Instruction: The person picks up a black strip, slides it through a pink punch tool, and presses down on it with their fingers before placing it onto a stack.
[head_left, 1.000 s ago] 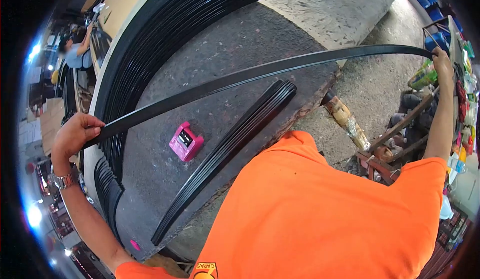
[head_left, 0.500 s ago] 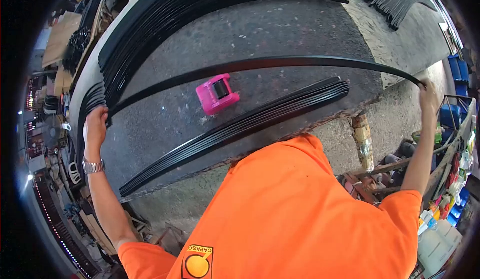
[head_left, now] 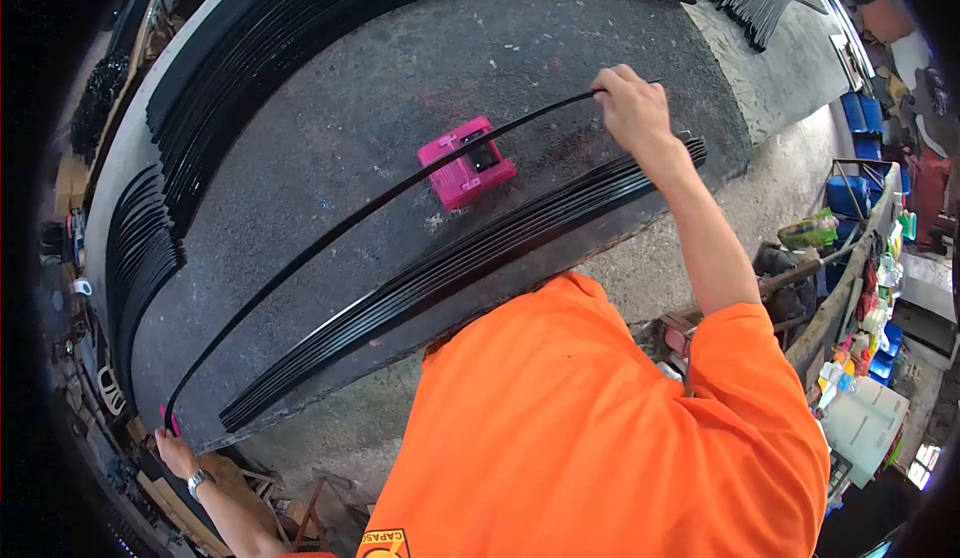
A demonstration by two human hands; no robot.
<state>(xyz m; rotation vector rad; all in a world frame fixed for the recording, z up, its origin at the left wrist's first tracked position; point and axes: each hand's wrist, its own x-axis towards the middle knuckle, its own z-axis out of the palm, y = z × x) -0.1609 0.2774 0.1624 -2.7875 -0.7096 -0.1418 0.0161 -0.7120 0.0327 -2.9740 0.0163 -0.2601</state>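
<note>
One long thin black strip (head_left: 335,233) stretches in a bow across the dark work surface, held at both ends. My left hand (head_left: 178,453) is closed on its lower left end, near the table's left corner. A small bit of pink (head_left: 170,420) shows just above those fingers; I cannot make out what it is. My right hand (head_left: 635,108) grips the other end, above the right side of the table. Midway, the strip passes over a pink plastic device (head_left: 462,186) with a dark window. Below it lies a bundle of similar black strips (head_left: 440,280).
A large fanned row of black strips (head_left: 250,78) curves along the far side, with a shorter stack (head_left: 140,238) at the left. Another dark bundle (head_left: 762,0) lies far right. A metal-framed rack with clutter (head_left: 850,298) stands right of the table.
My left hand has moved down toward the near left corner. My right hand has swung left and inward over the table, so the strip now slants across the pink device.
</note>
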